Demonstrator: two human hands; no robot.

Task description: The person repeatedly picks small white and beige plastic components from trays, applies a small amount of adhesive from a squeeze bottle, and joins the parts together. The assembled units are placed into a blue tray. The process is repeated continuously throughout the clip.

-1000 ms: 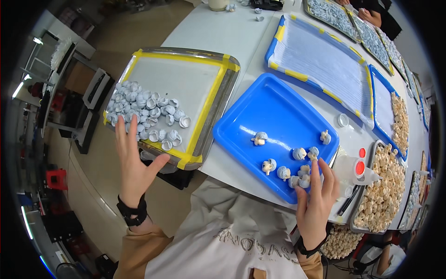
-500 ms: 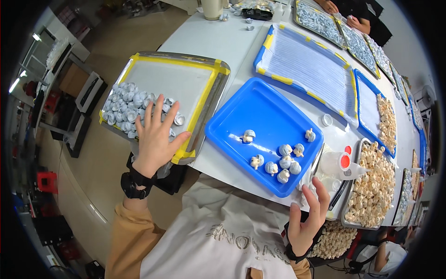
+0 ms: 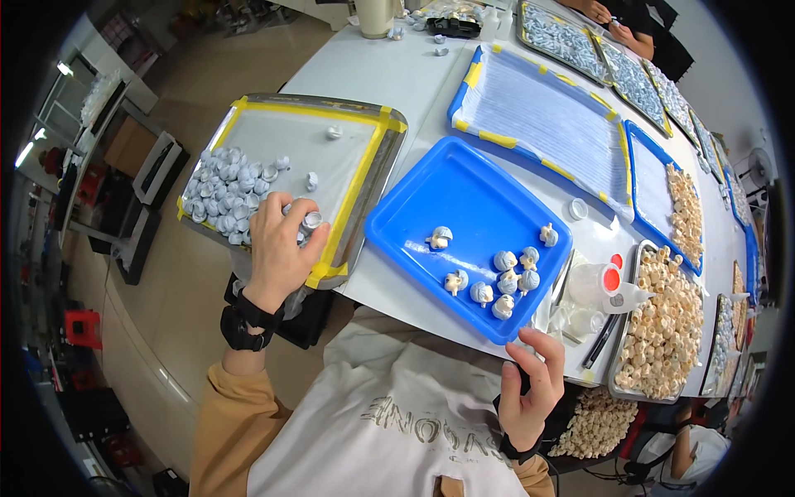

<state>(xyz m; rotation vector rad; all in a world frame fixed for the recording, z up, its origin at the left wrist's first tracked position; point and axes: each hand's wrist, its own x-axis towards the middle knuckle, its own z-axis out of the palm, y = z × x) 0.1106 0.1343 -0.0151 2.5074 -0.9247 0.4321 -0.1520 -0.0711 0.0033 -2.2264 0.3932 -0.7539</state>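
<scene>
My left hand (image 3: 280, 253) is over the near edge of a tray lined in white and edged with yellow tape (image 3: 327, 112). Its fingers curl together round small grey-blue cup-shaped shells; one shell (image 3: 311, 220) shows between thumb and forefinger. A heap of the same shells (image 3: 228, 186) lies to the left. My right hand (image 3: 532, 389) is raised by the near corner of a blue plastic tray (image 3: 422, 199), fingers bent, apart and holding nothing. Several cream figures with grey-blue caps (image 3: 505, 262) sit in that blue tray, mostly at its right.
A white squeeze bottle (image 3: 595, 286), a small clear cup (image 3: 578, 209) and a black pen-like tool (image 3: 601, 341) lie right of the blue tray. Beyond them is a tray of cream pieces (image 3: 654, 340). A lined blue tray (image 3: 542, 124) stands behind. Another person's hands (image 3: 609, 16) work at the far end.
My left hand has drawn back and its spread fingers have closed round shells, with a few shells now scattered across the tray. My right hand has shifted slightly down and left.
</scene>
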